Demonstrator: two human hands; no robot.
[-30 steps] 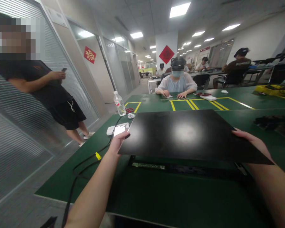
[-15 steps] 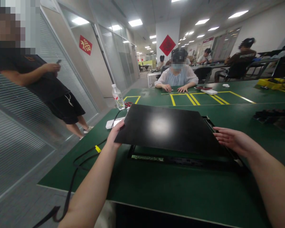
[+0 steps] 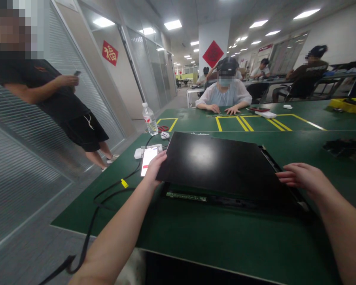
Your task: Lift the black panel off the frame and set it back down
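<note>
A glossy black display panel (image 3: 216,164) lies tilted over a black frame (image 3: 243,202), its left side lifted higher than its right. My left hand (image 3: 156,169) grips the panel's left edge, thumb on top and the other fingers hidden beneath. Beside the right edge is my right hand (image 3: 301,177), fingers stretched out and the fingertips at the panel's rim; whether they touch it I cannot tell. Along the frame's near side shows a green circuit board strip (image 3: 186,196). The panel covers most of the frame's inside.
By my left hand lie a lit phone (image 3: 148,158) and a black cable (image 3: 96,211) with a yellow tag (image 3: 124,183). A water bottle (image 3: 150,119) and red-handled tool (image 3: 163,128) stand behind. Across the green table (image 3: 225,241) sits a co-worker (image 3: 225,95); another person (image 3: 53,87) stands left.
The panel has moved to the right over the frame, with my left hand on it, uncovering more of the phone. My right hand has shifted slightly right. The camera view has turned a little left.
</note>
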